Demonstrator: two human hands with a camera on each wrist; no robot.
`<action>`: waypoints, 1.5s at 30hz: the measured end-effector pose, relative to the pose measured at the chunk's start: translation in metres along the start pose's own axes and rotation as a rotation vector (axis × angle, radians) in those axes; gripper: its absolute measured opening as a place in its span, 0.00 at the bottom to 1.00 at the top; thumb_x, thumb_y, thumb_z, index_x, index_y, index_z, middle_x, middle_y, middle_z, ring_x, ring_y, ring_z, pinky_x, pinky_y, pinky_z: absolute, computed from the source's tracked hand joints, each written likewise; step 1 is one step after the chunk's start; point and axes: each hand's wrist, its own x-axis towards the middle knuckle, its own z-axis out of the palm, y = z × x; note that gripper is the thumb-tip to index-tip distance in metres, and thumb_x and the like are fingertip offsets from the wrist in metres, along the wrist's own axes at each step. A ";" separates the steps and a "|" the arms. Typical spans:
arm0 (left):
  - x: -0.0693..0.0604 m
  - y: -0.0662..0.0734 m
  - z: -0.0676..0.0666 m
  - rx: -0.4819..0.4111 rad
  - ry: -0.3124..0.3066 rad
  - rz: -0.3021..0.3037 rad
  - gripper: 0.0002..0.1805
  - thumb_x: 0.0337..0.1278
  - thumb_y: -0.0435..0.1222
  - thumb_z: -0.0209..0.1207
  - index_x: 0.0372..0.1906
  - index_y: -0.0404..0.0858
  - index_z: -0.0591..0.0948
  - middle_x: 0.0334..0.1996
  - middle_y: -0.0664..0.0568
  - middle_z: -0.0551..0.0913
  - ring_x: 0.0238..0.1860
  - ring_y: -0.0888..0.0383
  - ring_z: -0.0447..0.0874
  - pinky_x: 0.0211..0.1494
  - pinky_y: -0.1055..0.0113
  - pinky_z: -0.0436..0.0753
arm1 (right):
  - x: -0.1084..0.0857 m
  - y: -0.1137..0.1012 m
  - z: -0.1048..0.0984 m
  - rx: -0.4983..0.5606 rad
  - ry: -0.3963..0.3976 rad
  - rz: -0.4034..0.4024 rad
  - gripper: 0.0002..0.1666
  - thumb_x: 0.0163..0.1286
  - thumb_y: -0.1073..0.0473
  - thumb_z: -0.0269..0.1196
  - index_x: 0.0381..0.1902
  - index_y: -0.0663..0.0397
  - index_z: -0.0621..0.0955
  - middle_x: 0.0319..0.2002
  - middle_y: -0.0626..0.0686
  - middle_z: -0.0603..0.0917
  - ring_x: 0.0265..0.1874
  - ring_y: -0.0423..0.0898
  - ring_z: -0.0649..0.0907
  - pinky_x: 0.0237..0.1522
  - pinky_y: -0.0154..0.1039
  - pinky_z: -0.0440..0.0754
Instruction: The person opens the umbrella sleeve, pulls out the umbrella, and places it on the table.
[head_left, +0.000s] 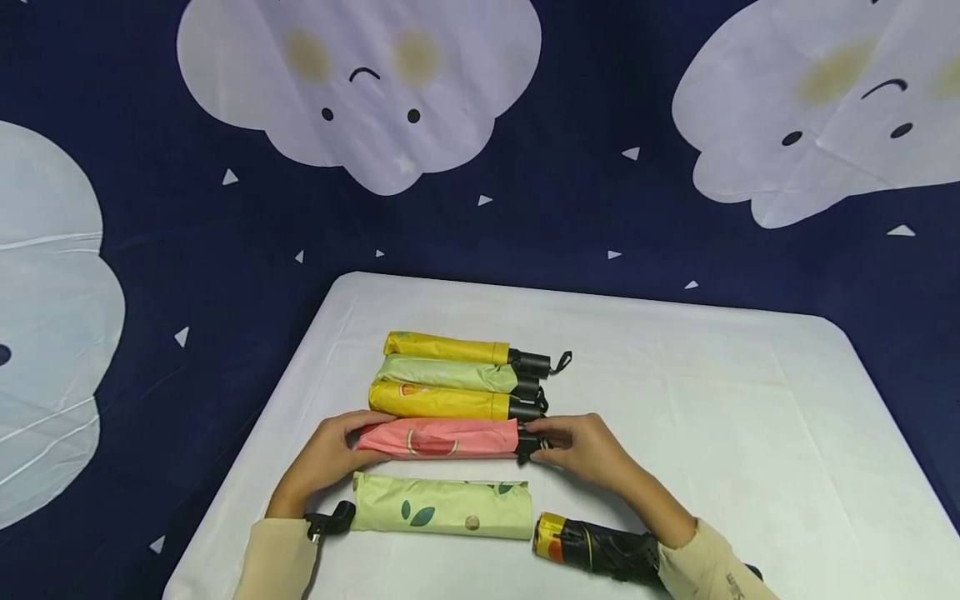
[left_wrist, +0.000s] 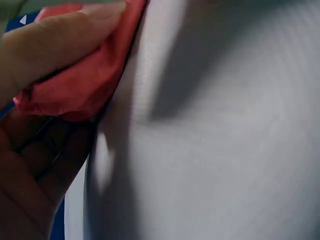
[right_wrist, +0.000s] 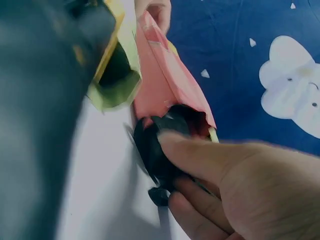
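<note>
A pink umbrella, its wrinkled sleeve printed with a red melon slice, stretches across a white table, just in front of a yellow umbrella — a left hand curled round one end, a right hand pinching the black handle. The right-wrist view shows the sleeve's open mouth, hidden from the head view; the left-wrist view shows the thumb pressing pink cloth.

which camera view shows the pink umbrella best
The head view: it shows the pink umbrella nearly whole, with fingers covering only parts near its ends. The left wrist view shows just one end; the right wrist view shows it foreshortened, its black handle partly covered.
</note>
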 end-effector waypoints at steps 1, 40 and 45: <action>0.000 0.000 0.000 -0.009 0.000 0.010 0.29 0.43 0.42 0.81 0.56 0.54 0.87 0.54 0.60 0.86 0.60 0.55 0.81 0.66 0.59 0.76 | 0.000 0.000 0.001 -0.016 0.005 -0.003 0.24 0.57 0.56 0.80 0.52 0.42 0.89 0.48 0.45 0.90 0.48 0.41 0.88 0.52 0.39 0.85; 0.020 0.095 -0.012 -0.007 0.032 0.488 0.22 0.52 0.30 0.74 0.55 0.42 0.88 0.51 0.55 0.88 0.57 0.53 0.85 0.59 0.67 0.81 | -0.026 -0.005 -0.032 -0.015 -0.004 0.021 0.27 0.60 0.45 0.77 0.58 0.39 0.86 0.52 0.41 0.87 0.53 0.44 0.85 0.53 0.41 0.85; 0.021 0.102 -0.014 -0.060 0.059 0.549 0.24 0.49 0.25 0.74 0.55 0.39 0.88 0.51 0.51 0.89 0.55 0.52 0.87 0.55 0.67 0.84 | -0.032 -0.006 -0.040 0.095 -0.001 0.058 0.33 0.57 0.43 0.78 0.60 0.41 0.85 0.52 0.45 0.87 0.46 0.41 0.87 0.46 0.38 0.87</action>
